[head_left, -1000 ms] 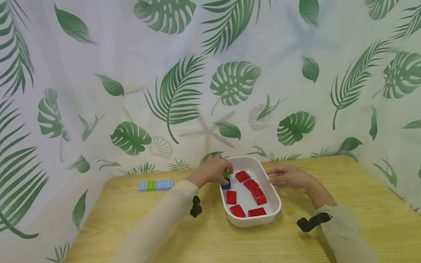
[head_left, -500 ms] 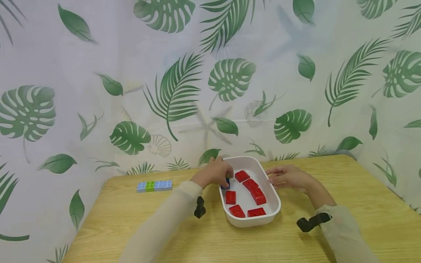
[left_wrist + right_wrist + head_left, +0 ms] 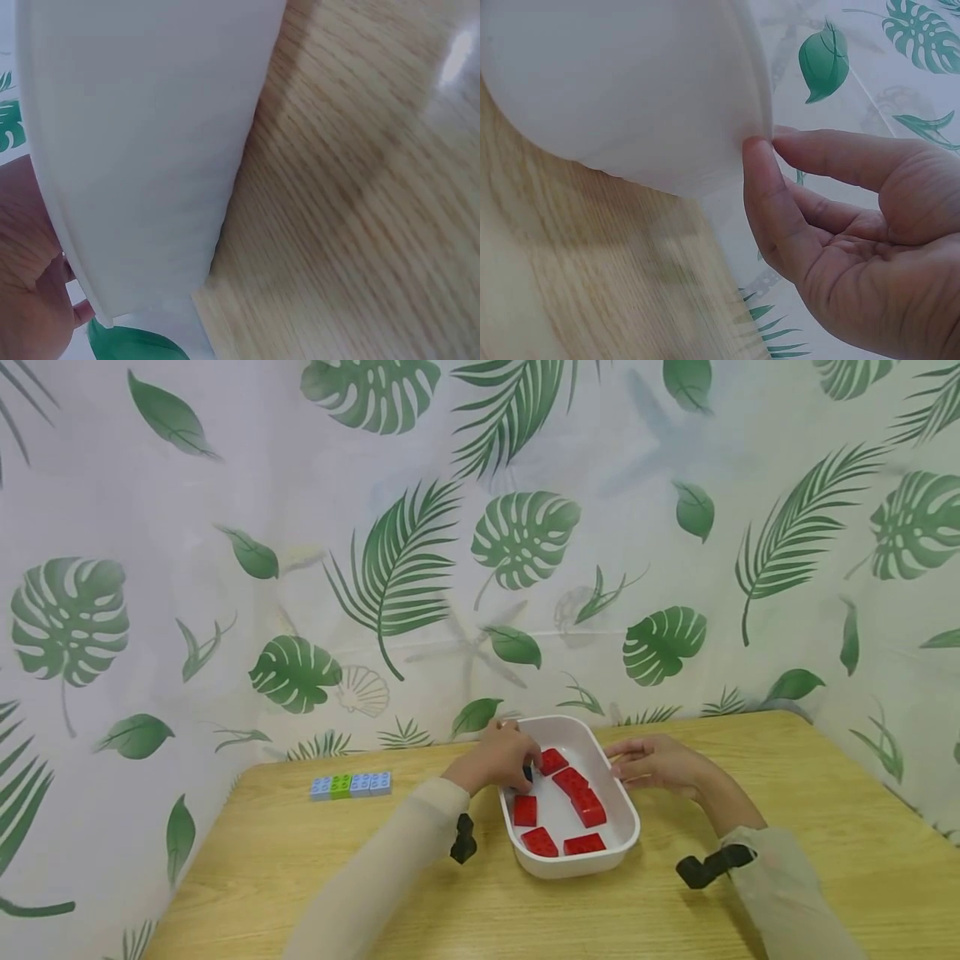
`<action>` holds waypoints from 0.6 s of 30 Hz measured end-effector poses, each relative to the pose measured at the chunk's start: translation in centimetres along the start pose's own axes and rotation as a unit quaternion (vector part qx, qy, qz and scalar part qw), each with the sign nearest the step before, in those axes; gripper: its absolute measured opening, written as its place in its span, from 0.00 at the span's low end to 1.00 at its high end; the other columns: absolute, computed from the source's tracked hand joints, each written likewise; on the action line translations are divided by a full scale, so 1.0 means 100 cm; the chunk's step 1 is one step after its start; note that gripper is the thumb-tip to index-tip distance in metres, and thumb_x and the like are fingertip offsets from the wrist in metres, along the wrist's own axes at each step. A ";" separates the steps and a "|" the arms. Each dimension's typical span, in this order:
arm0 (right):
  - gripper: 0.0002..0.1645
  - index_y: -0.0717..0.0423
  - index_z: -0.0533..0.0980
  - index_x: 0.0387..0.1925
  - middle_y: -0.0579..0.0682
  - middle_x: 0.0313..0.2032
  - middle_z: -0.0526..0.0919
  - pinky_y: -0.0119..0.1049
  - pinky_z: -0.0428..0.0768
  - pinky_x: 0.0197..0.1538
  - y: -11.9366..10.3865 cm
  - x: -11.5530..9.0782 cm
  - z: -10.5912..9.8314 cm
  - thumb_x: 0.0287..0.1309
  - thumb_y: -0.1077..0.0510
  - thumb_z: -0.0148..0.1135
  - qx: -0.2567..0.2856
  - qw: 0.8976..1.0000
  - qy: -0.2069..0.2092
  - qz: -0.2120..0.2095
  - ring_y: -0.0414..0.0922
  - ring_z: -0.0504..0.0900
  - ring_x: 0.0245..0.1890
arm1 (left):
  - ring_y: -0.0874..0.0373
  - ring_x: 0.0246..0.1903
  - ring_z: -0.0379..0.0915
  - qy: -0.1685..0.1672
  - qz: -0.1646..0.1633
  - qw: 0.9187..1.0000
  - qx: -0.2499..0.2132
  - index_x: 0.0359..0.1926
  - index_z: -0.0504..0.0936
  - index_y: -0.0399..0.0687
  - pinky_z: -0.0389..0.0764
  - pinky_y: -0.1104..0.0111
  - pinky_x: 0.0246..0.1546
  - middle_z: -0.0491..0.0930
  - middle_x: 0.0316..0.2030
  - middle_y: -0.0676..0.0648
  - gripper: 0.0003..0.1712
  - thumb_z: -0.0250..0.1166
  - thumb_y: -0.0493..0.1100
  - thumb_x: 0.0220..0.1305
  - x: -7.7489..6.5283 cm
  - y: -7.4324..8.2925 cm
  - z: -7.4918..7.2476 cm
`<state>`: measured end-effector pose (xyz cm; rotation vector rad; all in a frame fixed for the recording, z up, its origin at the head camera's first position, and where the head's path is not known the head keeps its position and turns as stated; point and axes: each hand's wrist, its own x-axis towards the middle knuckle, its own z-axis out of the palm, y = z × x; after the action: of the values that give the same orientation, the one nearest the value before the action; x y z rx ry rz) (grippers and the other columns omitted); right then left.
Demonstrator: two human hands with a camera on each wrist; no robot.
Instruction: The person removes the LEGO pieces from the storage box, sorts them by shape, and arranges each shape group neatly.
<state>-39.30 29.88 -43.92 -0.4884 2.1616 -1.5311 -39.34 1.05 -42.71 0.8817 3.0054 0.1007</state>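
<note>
A white box (image 3: 567, 867) stands on the table with several red toy bricks (image 3: 588, 807) lying in it. My left hand (image 3: 497, 758) reaches over the box's left wall, its fingers inside. Between thumb and fingers it grips a dark blue brick (image 3: 528, 774), mostly covered by the hand. In the left wrist view the box's outer wall (image 3: 142, 150) hides the fingertips and the brick. On the other side, my right hand (image 3: 660, 766) holds the box's right rim; thumb and finger pinch its edge (image 3: 761, 90) in the right wrist view.
To the left on the wooden table (image 3: 315, 852) lies a joined row of light blue bricks (image 3: 372, 782) with a green brick (image 3: 341, 787) among them. A leaf-patterned curtain (image 3: 450, 552) hangs right behind the table's back edge.
My left hand has shifted a little rightward inside the box, with the blue brick moving along. A green brick seen under it earlier is now covered. The right hand stays at the rim.
</note>
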 end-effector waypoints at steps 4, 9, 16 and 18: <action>0.34 0.72 0.66 0.68 0.52 0.46 0.84 0.42 0.84 0.55 -0.001 0.001 0.000 0.66 0.60 0.64 -0.005 1.000 0.006 0.005 0.43 0.85 0.47 | 0.58 0.49 0.66 0.001 0.008 1.000 0.010 0.45 0.90 0.59 0.60 0.52 0.65 0.83 0.35 0.57 0.15 0.77 0.51 0.56 0.001 0.000 -0.002; 0.33 0.71 0.67 0.68 0.52 0.47 0.84 0.42 0.84 0.55 -0.001 0.003 0.001 0.66 0.60 0.64 -0.007 1.000 0.012 0.011 0.43 0.85 0.47 | 0.58 0.48 0.67 0.002 0.017 0.998 0.058 0.45 0.90 0.60 0.63 0.55 0.62 0.84 0.37 0.57 0.16 0.77 0.53 0.55 0.001 0.001 -0.006; 0.34 0.71 0.67 0.68 0.52 0.47 0.85 0.42 0.84 0.55 -0.003 0.005 0.002 0.66 0.59 0.65 -0.009 1.000 0.016 0.013 0.43 0.85 0.47 | 0.59 0.47 0.66 -0.002 0.020 0.994 0.107 0.40 0.91 0.60 0.64 0.59 0.55 0.83 0.41 0.58 0.15 0.79 0.56 0.53 0.001 0.002 -0.008; 0.34 0.71 0.67 0.68 0.52 0.47 0.85 0.43 0.84 0.55 -0.003 0.005 0.003 0.66 0.59 0.64 -0.011 1.000 0.016 0.013 0.43 0.85 0.47 | 0.59 0.47 0.66 -0.003 0.021 0.994 0.106 0.40 0.90 0.60 0.64 0.59 0.55 0.84 0.40 0.58 0.15 0.79 0.56 0.52 0.002 0.002 -0.007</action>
<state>-39.56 29.30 -43.76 -0.4454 2.2029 -1.5128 -39.45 1.25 -41.98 0.9590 3.0336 -0.2234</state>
